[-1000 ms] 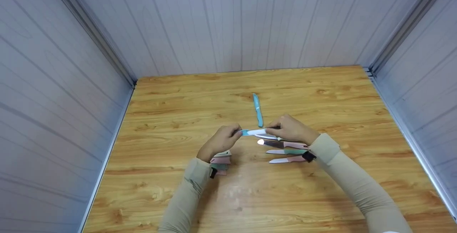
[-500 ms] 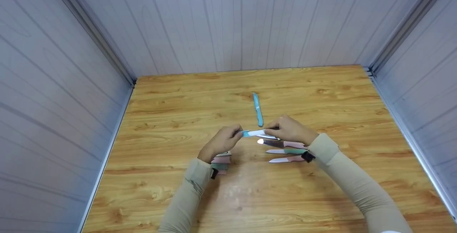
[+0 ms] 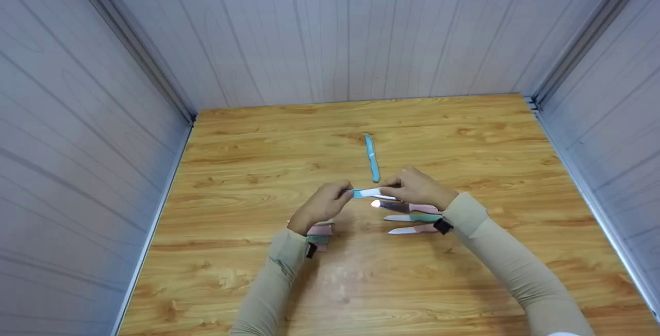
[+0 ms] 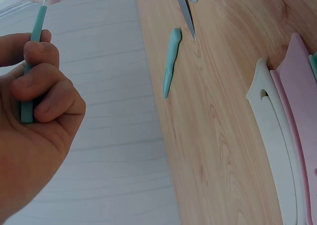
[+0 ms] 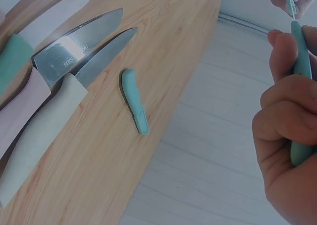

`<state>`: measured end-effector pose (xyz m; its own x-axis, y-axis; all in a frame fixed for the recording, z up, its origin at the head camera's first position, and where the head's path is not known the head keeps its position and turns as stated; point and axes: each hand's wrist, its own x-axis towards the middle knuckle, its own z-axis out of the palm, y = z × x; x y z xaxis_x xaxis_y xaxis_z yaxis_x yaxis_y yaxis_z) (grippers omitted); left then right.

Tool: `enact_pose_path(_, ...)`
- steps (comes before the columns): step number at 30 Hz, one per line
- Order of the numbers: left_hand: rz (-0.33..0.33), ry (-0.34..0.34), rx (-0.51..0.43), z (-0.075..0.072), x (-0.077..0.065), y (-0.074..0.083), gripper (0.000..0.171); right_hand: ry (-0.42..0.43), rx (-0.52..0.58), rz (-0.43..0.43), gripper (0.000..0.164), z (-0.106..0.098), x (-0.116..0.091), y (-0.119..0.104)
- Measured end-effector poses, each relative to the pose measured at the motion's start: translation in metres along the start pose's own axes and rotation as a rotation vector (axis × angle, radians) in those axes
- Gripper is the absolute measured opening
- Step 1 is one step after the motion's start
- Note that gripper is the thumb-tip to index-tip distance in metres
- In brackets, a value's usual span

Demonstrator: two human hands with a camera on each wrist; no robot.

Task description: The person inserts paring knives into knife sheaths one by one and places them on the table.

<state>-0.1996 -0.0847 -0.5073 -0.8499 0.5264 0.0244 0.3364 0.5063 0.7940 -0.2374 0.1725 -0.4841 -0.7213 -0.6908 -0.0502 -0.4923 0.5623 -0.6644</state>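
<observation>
My left hand grips a slim turquoise knife sheath, fingers curled round it. In my right hand is the turquoise handle of a small knife. Its white blade spans the gap between the hands in the head view, the tip end hidden in the sheath. The sheath's mouth and the handle point at each other in both wrist views. Just beyond the hands lies another turquoise knife, its blade covered by a turquoise sheath.
Right of centre lie a white-handled knife, a pink-handled knife, a green-handled knife and another pink-handled knife. Several sheaths overlap below the left hand, among them a white sheath and a pink sheath. Pale panels enclose the table.
Both hands have drawn slightly closer together, the left shifting right and the right shifting left. Less of the white blade shows between them. The knives on the table have stayed put.
</observation>
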Motion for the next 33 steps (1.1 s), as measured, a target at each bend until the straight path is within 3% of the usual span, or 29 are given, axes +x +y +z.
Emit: enact_pose_path(33, 0.017, 0.009, 0.047, 0.0040, 0.0042, 0.0023, 0.017, -0.043, 0.016, -0.003, 0.030, 0.0024, 0.0047, -0.0069)
